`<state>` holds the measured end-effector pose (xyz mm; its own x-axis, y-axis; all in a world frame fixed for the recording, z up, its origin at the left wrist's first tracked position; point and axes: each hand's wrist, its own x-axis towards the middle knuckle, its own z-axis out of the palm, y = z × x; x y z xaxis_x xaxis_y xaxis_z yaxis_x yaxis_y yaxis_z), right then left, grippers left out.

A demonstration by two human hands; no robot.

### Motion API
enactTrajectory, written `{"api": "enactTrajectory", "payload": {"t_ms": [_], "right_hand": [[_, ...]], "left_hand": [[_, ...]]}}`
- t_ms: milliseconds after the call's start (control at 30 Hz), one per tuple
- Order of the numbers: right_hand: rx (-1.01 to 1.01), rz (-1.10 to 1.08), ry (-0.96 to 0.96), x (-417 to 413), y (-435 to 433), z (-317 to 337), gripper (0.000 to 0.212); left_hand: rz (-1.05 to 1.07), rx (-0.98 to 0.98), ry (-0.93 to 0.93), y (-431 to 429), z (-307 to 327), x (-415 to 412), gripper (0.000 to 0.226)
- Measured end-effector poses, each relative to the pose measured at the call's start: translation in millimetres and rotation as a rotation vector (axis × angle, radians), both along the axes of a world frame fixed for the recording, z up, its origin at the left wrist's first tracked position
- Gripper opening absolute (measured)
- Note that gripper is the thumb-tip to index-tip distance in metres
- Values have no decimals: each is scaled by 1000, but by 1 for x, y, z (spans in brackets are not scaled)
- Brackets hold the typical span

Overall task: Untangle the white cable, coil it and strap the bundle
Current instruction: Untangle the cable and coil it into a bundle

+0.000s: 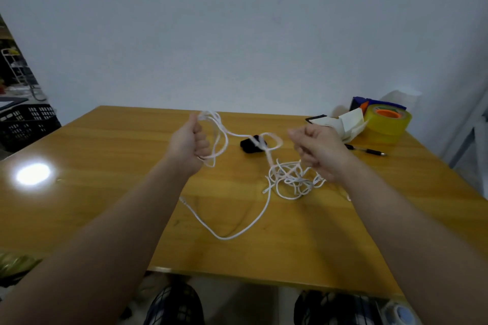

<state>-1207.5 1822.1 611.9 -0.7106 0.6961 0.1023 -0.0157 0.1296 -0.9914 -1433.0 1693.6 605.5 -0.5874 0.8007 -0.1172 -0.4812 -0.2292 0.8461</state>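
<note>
Glossy wooden table (105, 166)

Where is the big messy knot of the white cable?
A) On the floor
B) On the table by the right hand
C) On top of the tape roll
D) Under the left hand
B: the tangled heap of the white cable lies on the table right beside the right hand, while the left hand grips only a few lifted loops.
</note>
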Motion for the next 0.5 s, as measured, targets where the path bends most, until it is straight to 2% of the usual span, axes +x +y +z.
{"api": "enactTrajectory", "payload": {"t_ms": [67,100,133,200,267,367,400,433,500], "right_hand": [[298,-45,-384,13,0,-12,29],[386,-55,-471,16,-3,-15,29],[406,-96,-444,16,-6,-13,25],[285,-164,-193,11,-25,2,26],[212,-97,-20,-3,-43,20,48],[397,109,-142,-24,-58,29,91],[414,160,-196,-30,-58,28,95],[394,207,-206,-32,-57,27,84],[270,222,-100,-32,-48,17,31]], "left_hand": [[-46,70,-20,-11,4,-2,47],[-80,61,30,-15,7,1,47],[-109,30,102,-18,8,6,47],[-146,-36,263,-18,11,23,46],[-159,-74,431,-14,14,43,45],[-174,-58,549,-8,23,67,47],[-188,-41,533,-7,26,72,46],[-208,-24,494,-6,29,74,44],[-252,9,393,-5,32,74,44]]}}
